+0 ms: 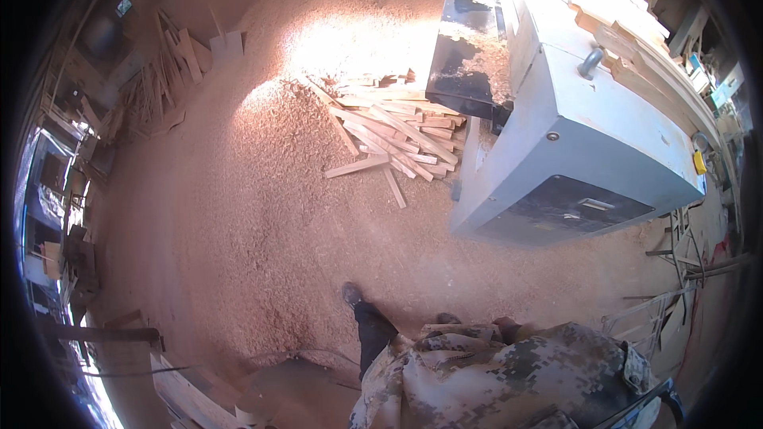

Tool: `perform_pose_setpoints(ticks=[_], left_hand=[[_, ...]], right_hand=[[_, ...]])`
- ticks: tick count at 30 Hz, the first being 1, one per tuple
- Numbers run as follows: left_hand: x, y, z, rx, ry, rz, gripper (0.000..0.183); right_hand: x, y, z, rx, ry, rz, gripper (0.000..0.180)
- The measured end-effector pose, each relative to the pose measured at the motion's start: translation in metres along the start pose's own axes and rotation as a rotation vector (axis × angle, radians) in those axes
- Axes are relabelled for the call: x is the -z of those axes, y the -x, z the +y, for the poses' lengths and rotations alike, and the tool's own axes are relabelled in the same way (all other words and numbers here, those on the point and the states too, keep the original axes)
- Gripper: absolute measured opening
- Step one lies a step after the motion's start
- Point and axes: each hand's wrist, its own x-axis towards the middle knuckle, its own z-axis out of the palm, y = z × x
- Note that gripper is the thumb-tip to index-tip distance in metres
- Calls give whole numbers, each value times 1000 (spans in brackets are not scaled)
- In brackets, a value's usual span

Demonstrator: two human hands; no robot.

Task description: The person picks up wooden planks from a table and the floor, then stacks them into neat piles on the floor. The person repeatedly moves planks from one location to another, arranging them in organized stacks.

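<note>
Low in the view, short wooden pieces (pixel 462 330) lie crosswise close against the front of my camouflage jacket (pixel 501 375). My right hand (pixel 508 329), dark and partly covered by the sleeve, is closed at their right end. Only a small patch of my left hand (pixel 403 344) shows by the cuff, near their left end; its fingers are hidden. Ahead on the floor is a loose pile of cut wooden strips (pixel 399 131), apart from both hands. A large pale machine (pixel 614 125) stands to the right of that pile, with a dark metal outlet box (pixel 462 65) on its side.
Wood shavings (pixel 268 190) cover the floor and heap up at the back. Profiled wooden lengths (pixel 644 59) rest on the machine. Offcuts (pixel 158 80) and a shovel (pixel 227 44) lean at the far left. Boards (pixel 185 387) lie lower left; a metal rack (pixel 647 313) stands at right.
</note>
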Motion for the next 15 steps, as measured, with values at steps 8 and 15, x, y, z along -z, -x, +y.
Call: perform_pose_setpoints(ticks=[8, 15], left_hand=[[102, -107, 254, -227, -235, -223, 43], [92, -145, 452, -354, -581, -486, 47]], right_hand=[[-72, 39, -183, -151, -244, 4, 51], [-175, 74, -295, -300, -673, 207, 51]])
